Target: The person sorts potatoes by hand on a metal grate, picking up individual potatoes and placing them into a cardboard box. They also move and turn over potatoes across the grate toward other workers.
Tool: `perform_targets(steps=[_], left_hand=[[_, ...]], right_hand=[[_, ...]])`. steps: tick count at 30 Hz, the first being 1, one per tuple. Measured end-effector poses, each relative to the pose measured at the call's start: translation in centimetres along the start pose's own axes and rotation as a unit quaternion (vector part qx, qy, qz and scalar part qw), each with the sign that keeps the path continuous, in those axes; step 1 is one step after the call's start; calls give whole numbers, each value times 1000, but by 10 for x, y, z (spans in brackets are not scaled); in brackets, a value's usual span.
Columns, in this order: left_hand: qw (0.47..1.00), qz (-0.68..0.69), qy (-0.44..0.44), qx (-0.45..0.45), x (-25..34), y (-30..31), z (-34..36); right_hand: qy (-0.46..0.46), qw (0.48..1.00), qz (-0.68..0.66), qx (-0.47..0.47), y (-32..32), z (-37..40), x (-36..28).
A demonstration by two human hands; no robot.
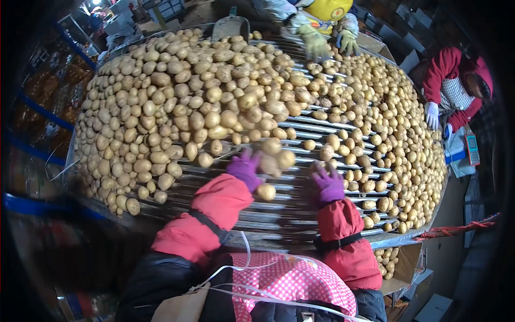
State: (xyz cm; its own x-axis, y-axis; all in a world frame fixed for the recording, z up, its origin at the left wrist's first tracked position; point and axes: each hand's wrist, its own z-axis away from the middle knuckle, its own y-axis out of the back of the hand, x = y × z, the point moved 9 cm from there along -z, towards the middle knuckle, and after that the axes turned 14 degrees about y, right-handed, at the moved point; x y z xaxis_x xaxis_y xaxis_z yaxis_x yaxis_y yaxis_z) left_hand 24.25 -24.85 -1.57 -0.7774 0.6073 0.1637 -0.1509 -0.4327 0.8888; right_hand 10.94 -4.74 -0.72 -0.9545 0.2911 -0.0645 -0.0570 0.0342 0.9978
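From the near edge of the slatted desk, bare slats make a way between left sleeve and right sleeve. A loose potato stands in it; the potato heap blocks the far left corner.

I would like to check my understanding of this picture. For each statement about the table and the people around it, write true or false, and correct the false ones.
1. The wearer's left hand and right hand are both in purple gloves. True.
2. The scoop lies at the near edge of the table, beside the wearer. False: it is at the far edge, behind the potatoes.
3. Bare metal bars show between the wearer's two hands. True.
4. The person on the right side wears a green jacket. False: it is red.
5. Potatoes lie on both the left and right sides of the table. True.
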Motion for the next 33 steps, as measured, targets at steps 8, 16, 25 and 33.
perform_targets(steps=[8, 16, 25, 33], left_hand=[[910, 163, -372, 79, 147, 8, 53], [917, 14, -85, 388, -43, 145, -70], [956, -26, -68, 284, 53, 83, -80], [941, -82, -299, 137, 217, -28, 36]], right_hand=[[-246, 962, -10, 116, -8, 127, 206], [-290, 953, 38, 72, 16, 107, 155], [-231, 917, -284, 158, 20, 133, 191], [-273, 499, -669, 479, 19, 255, 189]])
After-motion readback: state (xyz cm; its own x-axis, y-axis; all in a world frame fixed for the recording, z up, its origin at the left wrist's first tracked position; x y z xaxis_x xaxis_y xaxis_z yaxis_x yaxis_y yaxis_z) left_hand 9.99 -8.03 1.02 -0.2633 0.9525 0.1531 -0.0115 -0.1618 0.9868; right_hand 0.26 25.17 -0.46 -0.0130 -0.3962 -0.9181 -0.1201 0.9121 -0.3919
